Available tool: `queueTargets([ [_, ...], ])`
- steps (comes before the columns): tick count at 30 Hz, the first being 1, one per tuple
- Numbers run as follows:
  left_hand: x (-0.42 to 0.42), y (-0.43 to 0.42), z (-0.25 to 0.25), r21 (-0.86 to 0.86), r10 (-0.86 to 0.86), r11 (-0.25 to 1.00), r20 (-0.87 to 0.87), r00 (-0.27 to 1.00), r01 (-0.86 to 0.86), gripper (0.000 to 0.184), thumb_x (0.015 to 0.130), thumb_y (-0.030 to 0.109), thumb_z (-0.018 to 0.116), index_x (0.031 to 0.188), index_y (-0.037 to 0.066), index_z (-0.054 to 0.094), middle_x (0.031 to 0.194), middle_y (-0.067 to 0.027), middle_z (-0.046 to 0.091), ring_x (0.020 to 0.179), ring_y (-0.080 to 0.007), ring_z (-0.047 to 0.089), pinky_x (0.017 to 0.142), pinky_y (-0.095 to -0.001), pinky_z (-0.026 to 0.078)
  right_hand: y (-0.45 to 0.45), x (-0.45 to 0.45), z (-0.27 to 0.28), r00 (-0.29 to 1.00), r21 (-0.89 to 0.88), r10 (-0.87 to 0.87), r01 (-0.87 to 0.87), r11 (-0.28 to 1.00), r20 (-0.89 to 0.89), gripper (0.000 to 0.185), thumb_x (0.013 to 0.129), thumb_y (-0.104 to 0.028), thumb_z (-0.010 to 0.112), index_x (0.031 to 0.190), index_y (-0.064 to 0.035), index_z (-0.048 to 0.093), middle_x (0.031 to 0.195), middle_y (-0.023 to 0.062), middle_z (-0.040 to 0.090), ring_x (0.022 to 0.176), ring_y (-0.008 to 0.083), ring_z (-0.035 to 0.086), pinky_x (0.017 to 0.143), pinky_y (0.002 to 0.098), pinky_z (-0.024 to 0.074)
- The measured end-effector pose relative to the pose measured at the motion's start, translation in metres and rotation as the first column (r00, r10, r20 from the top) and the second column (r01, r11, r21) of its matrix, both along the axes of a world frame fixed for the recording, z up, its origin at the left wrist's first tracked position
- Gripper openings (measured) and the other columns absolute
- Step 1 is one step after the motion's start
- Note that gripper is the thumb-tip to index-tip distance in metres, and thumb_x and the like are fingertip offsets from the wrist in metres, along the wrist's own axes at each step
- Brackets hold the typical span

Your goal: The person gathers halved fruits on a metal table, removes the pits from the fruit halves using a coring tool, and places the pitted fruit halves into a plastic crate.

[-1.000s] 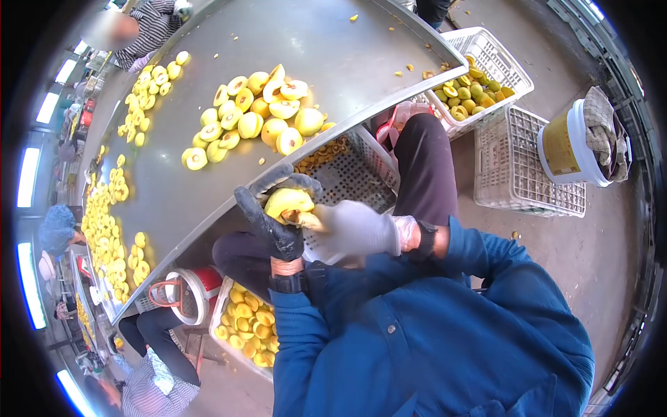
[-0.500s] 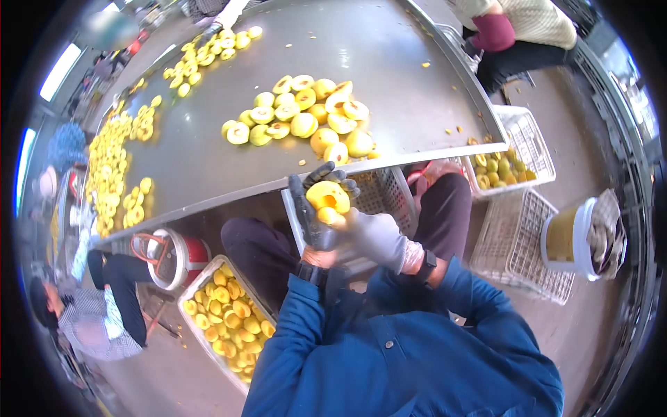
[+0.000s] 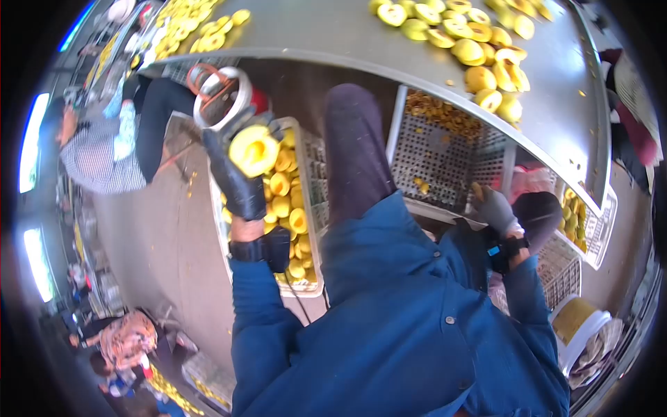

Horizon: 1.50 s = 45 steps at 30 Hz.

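Observation:
In a black glove, my left hand (image 3: 235,184) grips a yellow peach half (image 3: 254,151) whose cut face and hollow centre point up. It is above a white crate (image 3: 317,260) filled with pitted peach halves (image 3: 280,206). Off to the right, my right hand (image 3: 496,210), in a grey glove, is closed beside my knee, near a perforated crate (image 3: 397,128) holding brown pits and scraps (image 3: 445,115). A small brownish tip shows at its fingers; I cannot make out what it is.
A metal table (image 3: 313,35) carries cut peaches (image 3: 479,52). A red and white bucket (image 3: 236,104) stands behind my left hand. At right are a crate of fruit (image 3: 575,219) and a tilted white bucket (image 3: 577,330). A seated person (image 3: 104,163) works at left.
My hands were together in front of the table and have moved apart. The left carried the peach half left over the full crate; the right moved right and down. The view has swung left and down.

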State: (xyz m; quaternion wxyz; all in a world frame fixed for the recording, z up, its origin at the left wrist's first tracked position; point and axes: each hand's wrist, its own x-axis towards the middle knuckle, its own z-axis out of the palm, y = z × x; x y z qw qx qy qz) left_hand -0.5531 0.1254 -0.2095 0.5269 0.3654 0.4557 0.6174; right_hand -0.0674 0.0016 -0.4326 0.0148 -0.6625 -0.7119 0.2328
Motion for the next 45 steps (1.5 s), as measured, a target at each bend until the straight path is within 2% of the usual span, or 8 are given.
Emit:
queueTargets([
  [16,-0.117,-0.207,-0.168,-0.158,0.466,0.653,-0.687,0.557,-0.741,0.040,0.103,0.030,0.041,0.119,-0.001,0.060,0.112,-0.0135,0.065,0.101,-0.0244,0.063,0.091,-0.0358,0.047,0.012,-0.038,0.037,0.969,-0.212,-0.108,0.060,0.975,-0.222,0.030,0.085,-0.021,0.065,0.104,0.0001,0.058,0.086,0.0214,0.066,0.081,0.0405,0.064,0.070,0.0452,0.0505],
  [21,-0.114,-0.260,-0.167,-0.109,0.136,0.675,-0.954,0.268,-0.730,0.038,0.101,0.026,0.049,0.126,-0.001,0.057,0.124,-0.0157,0.062,0.112,-0.0288,0.059,0.099,-0.0381,0.044,0.010,-0.054,0.051,0.890,-0.425,-0.346,0.201,0.882,-0.297,0.025,0.090,-0.016,0.061,0.109,-0.0002,0.060,0.079,0.0134,0.066,0.065,0.0247,0.065,0.059,0.0354,0.0500],
  [22,-0.102,-0.265,-0.166,-0.122,0.070,0.682,-0.970,0.231,-0.721,0.037,0.101,0.024,0.049,0.126,-0.001,0.057,0.124,-0.0159,0.062,0.115,-0.0288,0.058,0.100,-0.0380,0.043,0.007,-0.054,0.045,0.986,-0.148,0.133,-0.146,0.978,-0.095,0.024,0.090,-0.017,0.060,0.109,-0.0015,0.061,0.078,0.0129,0.066,0.063,0.0247,0.065,0.057,0.0357,0.0500],
  [23,-0.098,-0.294,-0.183,-0.225,-0.042,0.767,-0.952,0.303,-0.601,0.038,0.099,0.020,0.053,0.131,0.000,0.054,0.132,-0.0176,0.056,0.124,-0.0305,0.052,0.105,-0.0388,0.039,0.003,-0.046,0.031,0.827,0.025,0.502,-0.525,0.851,0.253,0.024,0.090,-0.017,0.059,0.109,-0.0028,0.061,0.077,0.0124,0.066,0.060,0.0246,0.064,0.055,0.0359,0.0500],
  [26,-0.081,-0.348,-0.227,-0.406,-0.174,0.832,-0.837,0.518,-0.377,0.058,0.093,0.010,0.059,0.145,-0.002,0.037,0.152,-0.0136,0.036,0.142,-0.0265,0.031,0.119,-0.0372,0.023,-0.010,-0.037,0.007,0.977,0.164,0.213,-0.211,0.964,0.006,0.016,0.090,-0.020,0.056,0.095,-0.0080,0.065,0.071,0.0127,0.064,0.061,0.0299,0.065,0.052,0.0424,0.0490],
  [29,-0.106,-0.350,-0.243,-0.140,-0.154,0.956,-0.988,-0.034,-0.258,0.051,0.079,0.015,0.073,0.124,-0.004,0.059,0.125,-0.0202,0.062,0.119,-0.0385,0.054,0.105,-0.0443,0.040,0.008,-0.055,0.053,0.975,-0.173,0.217,-0.205,0.963,0.050,0.032,0.089,-0.019,0.054,0.118,-0.0076,0.057,0.077,0.0167,0.065,0.068,0.0341,0.067,0.057,0.0432,0.0526],
  [35,-0.138,-0.304,-0.225,-0.511,-0.535,0.845,-0.818,-0.210,-0.159,0.052,0.079,0.055,0.071,0.109,0.012,0.071,0.100,-0.0137,0.071,0.092,-0.0370,0.065,0.080,-0.0456,0.052,0.001,-0.042,0.003,0.974,-0.202,-0.011,-0.035,0.979,-0.225,0.038,0.085,-0.022,0.059,0.121,-0.0112,0.061,0.091,0.0141,0.066,0.071,0.0331,0.065,0.065,0.0414,0.0525],
  [45,0.145,0.097,-0.024,0.370,0.401,0.665,-0.910,0.107,0.649,0.040,0.092,0.025,0.061,0.123,0.001,0.060,0.122,-0.0178,0.061,0.117,-0.0344,0.055,0.100,-0.0471,0.041,-0.003,-0.037,0.066,0.973,-0.063,0.221,-0.218,0.974,0.059,0.044,0.093,-0.023,0.053,0.135,-0.0117,0.050,0.119,0.0140,0.059,0.086,0.0332,0.065,0.071,0.0405,0.0534],
])
